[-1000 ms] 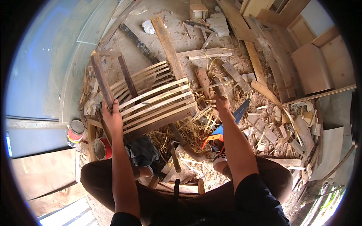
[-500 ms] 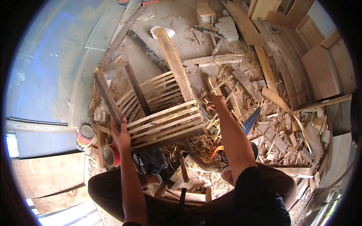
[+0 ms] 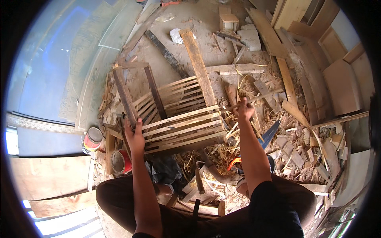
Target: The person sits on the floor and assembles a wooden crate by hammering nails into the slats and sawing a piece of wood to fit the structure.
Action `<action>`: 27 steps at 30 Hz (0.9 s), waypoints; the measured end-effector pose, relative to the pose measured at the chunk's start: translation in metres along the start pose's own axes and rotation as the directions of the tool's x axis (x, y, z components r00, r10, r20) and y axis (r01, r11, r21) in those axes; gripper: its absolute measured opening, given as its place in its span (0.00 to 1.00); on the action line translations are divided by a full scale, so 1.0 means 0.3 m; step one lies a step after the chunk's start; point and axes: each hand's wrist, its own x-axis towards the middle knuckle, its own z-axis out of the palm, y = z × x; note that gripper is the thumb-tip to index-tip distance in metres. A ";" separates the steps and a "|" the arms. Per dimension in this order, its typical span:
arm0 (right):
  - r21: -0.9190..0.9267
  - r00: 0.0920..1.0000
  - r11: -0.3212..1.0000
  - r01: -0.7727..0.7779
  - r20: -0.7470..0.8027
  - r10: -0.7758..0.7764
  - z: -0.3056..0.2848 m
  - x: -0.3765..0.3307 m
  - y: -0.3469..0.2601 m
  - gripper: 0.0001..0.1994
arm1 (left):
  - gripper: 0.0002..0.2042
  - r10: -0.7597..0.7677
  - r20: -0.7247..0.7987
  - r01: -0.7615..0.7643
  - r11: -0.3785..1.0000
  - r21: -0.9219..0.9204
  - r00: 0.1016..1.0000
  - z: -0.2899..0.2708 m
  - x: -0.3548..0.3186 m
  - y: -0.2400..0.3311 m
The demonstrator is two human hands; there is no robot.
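A slatted wooden crate-like frame (image 3: pixel 182 125) with upright legs stands tilted in front of me, thin strips running across its sides. My left hand (image 3: pixel 135 137) is closed around its near left corner, at the foot of a dark leg (image 3: pixel 126 95). Right of the frame, my right hand (image 3: pixel 245 110) pinches a thin wooden strip (image 3: pixel 264 95). One end of the strip points toward the frame's right corner; whether they touch I cannot tell. Just beyond that hand lies a short wooden block (image 3: pixel 231 94).
A handsaw with a blue blade (image 3: pixel 270 133) lies right of my forearm. A wooden-handled tool (image 3: pixel 199 180) rests between my feet. Two cans, a red one (image 3: pixel 121 161) and a lighter one (image 3: pixel 93 138), stand at left. Offcuts and shavings (image 3: pixel 291 154) cover the ground; boards (image 3: pixel 341 83) lean at right.
My right hand has come away from the wooden block and now holds the thin strip, swung out to the right. The view has shifted slightly; my left hand keeps its hold on the frame.
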 end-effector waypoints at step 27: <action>0.443 0.668 0.673 0.593 0.197 -0.718 -0.231 -1.025 -1.398 0.17 | 0.31 -0.262 0.035 0.260 0.915 -0.308 0.964 -0.021 -0.215 0.109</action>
